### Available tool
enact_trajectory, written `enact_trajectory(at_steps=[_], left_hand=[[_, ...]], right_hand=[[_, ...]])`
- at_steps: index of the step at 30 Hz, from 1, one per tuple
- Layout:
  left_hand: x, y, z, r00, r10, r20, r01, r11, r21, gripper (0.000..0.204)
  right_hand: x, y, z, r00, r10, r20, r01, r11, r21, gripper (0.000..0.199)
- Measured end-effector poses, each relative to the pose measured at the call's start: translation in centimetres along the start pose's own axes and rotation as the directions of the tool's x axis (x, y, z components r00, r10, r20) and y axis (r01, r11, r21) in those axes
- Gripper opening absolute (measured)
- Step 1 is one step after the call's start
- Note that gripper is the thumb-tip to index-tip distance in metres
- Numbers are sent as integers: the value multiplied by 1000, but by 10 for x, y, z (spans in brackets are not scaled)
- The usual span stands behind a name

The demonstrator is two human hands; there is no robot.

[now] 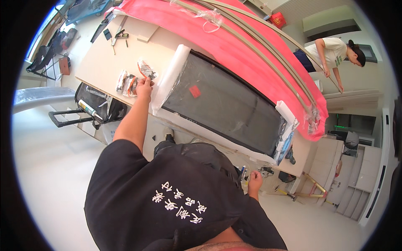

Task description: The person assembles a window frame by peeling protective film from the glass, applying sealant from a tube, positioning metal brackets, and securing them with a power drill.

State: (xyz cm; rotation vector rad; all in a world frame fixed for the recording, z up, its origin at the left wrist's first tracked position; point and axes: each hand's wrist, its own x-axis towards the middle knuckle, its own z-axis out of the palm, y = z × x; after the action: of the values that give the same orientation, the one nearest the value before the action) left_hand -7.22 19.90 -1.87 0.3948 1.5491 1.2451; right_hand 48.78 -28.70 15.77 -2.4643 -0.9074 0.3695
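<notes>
Reaching across the table (100, 58), the left hand (144, 87) pinches a small plastic packet (146, 69) in its grip. The right hand (254, 180) hangs low beside the table edge, loosely clenched, near the black glass panel (222, 104).

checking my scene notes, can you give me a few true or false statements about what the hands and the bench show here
1. The left hand touches a small plastic packet on the workbench. True.
2. The right hand rests on the dark glass panel. False: it hangs below the bench edge, apart from the panel.
3. A pink sheet lies beyond the panel. True.
4. The panel stands upright. False: it lies flat.
</notes>
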Motion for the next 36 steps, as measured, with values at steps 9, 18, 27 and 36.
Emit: enact_trajectory(at_steps=[9, 18, 27, 36], left_hand=[[-198, 90, 32, 695, 425, 579, -640, 732, 231, 11], [-276, 137, 46, 254, 456, 853, -929, 362, 84, 8], [-283, 156, 22, 93, 423, 902, -985, 171, 21, 9], [-301, 156, 82, 268, 349, 898, -607, 785, -124, 26]], right_hand=[[61, -222, 75, 900, -377, 220, 199, 804, 561, 20], [38, -419, 62, 727, -651, 218, 446, 689, 571, 20], [23, -418, 53, 603, -784, 147, 631, 582, 513, 13], [3, -409, 46, 650, -735, 193, 509, 610, 607, 17]])
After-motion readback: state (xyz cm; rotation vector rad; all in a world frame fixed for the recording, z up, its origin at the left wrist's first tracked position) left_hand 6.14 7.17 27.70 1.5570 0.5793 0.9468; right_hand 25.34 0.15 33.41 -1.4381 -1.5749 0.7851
